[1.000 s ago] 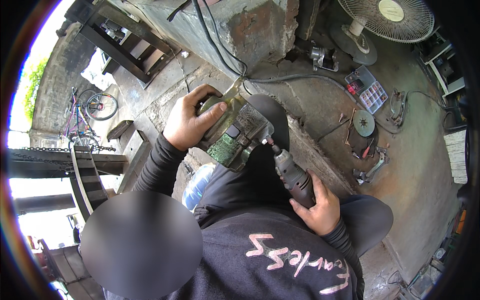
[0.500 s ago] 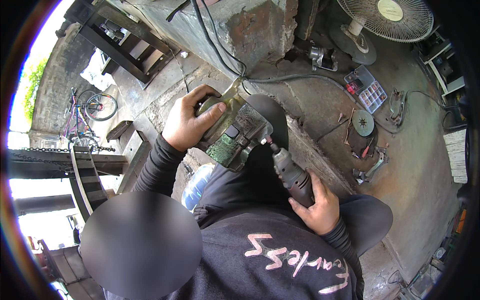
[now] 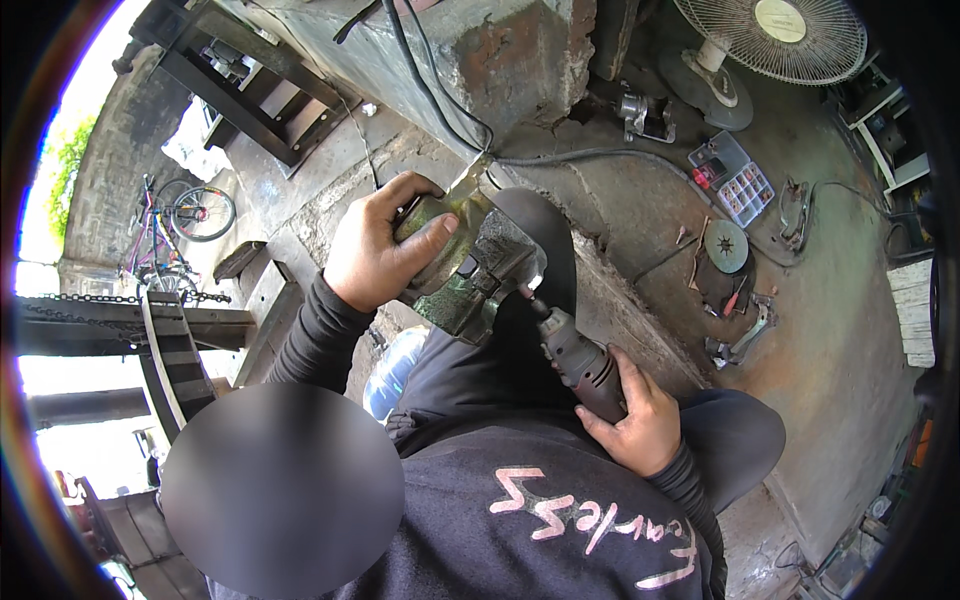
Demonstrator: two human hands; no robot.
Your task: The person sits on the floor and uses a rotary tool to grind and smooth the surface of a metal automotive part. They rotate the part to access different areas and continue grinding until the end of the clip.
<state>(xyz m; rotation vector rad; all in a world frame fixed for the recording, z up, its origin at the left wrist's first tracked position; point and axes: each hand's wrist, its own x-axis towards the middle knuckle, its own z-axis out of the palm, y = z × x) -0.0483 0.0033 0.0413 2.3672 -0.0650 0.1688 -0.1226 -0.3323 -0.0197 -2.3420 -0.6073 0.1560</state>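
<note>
My left hand point(image 3: 375, 245) is wrapped round a heavy, worn metal casting that looks like a brake caliper point(image 3: 492, 248), thumb lying on its top. The casting has a greenish, rough surface and bare shiny metal at its right end, held above my dark-trousered leg. In my right hand point(image 3: 642, 415) is a grey rotary tool point(image 3: 582, 362), fingers closed round its rear body. Its narrow nose points up and left, with the small bit at the casting's lower right edge. Whether the bit touches the metal I cannot make out.
At the right, a compartment box point(image 3: 735, 180) of small parts lies on the floor by a round disc point(image 3: 726, 246) and a metal bracket point(image 3: 745, 335). A fan point(image 3: 775, 38) stands at the far right. Cables point(image 3: 600, 155) run past a concrete block point(image 3: 480, 70). Bicycles point(image 3: 165, 230) stand at left.
The rotary tool's nose has shifted slightly left and nearer to me along the casting's edge. The casting has turned a little in my left hand.
</note>
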